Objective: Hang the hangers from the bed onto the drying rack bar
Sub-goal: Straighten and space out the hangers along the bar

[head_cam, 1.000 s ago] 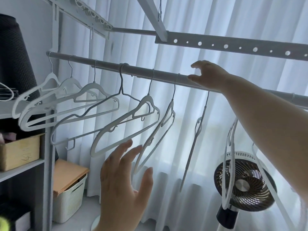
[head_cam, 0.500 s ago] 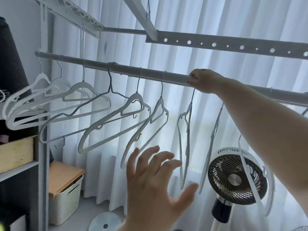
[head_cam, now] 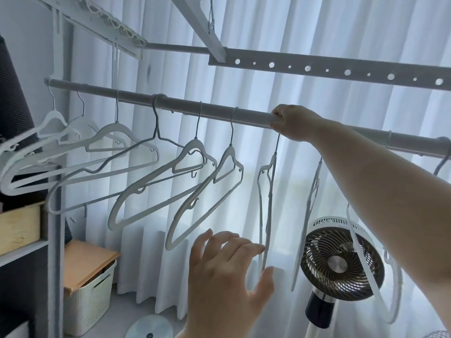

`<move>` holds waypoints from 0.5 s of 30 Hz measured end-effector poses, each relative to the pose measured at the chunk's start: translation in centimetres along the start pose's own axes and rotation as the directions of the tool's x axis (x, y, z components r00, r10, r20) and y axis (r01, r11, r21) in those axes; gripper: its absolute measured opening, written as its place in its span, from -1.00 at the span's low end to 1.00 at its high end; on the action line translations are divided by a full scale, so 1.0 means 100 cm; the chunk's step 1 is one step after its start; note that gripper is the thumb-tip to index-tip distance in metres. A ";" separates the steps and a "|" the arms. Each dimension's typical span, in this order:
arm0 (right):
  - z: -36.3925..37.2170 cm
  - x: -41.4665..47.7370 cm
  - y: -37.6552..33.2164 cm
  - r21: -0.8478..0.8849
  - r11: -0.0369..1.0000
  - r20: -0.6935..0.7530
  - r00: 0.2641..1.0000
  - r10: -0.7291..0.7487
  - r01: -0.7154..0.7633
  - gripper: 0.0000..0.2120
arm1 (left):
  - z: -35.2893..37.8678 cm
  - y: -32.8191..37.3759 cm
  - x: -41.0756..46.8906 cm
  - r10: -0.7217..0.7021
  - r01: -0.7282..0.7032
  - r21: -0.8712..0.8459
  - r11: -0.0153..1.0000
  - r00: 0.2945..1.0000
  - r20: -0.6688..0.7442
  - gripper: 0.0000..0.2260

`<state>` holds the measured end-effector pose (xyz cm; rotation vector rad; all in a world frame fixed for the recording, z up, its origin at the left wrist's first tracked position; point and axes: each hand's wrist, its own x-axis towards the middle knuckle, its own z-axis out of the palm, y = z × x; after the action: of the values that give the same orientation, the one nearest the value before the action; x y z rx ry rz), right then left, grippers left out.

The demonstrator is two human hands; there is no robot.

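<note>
The hanger (head_cam: 270,191) being placed hung edge-on from the bar (head_cam: 195,111). Its hook ran up under the right hand (head_cam: 291,123) at its twelve o'clock. That hand was curled over the bar at that spot, with the fingers apparently closed on the hook. Whether the hook had fully seated over the bar could not be seen. The left hand (head_cam: 227,272) was open, fingers spread, at the hanger's seven o'clock and held nothing. Its fingertips (head_cam: 258,248) lay just beside the hanger's lower edge, and contact could not be told.

Toward nine o'clock along the bar hung a row of six hangers (head_cam: 194,148), all hooked on and spaced apart. Toward three o'clock a few more (head_cam: 310,203) hung, partly hidden behind the forearm. The bed was out of view, so how many remained there could not be judged.

The step looked like seating this hanger and steadying it. The next move would call for the right hand to let go only once the hook sat over the bar. The left hand could then steady any swing before a return to the bed.

A fan (head_cam: 341,262) stood at four o'clock, a holed rail (head_cam: 341,69) ran above the bar at twelve, and a curtain (head_cam: 317,25) hung behind. A basket (head_cam: 90,289) sat low at eight o'clock.
</note>
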<state>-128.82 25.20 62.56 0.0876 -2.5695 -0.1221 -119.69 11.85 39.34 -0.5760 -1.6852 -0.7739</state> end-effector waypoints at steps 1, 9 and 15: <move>0.000 0.000 0.000 0.002 1.000 -0.001 1.000 -0.002 0.002 -0.67 | 0.001 0.000 0.000 0.001 -0.001 -0.001 1.000 1.000 -0.004 -0.78; 0.003 0.002 0.000 0.021 1.000 0.000 1.000 -0.006 0.006 -0.68 | 0.005 -0.004 -0.002 -0.005 0.005 -0.008 1.000 1.000 -0.020 -0.78; 0.003 0.003 -0.003 0.028 1.000 0.002 1.000 -0.010 0.010 -0.68 | 0.005 -0.005 -0.002 -0.007 0.007 -0.013 1.000 1.000 -0.031 -0.76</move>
<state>-129.24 24.94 62.43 0.1108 -2.5737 -0.0898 -120.33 11.86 38.99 -0.5648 -1.6559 -0.7951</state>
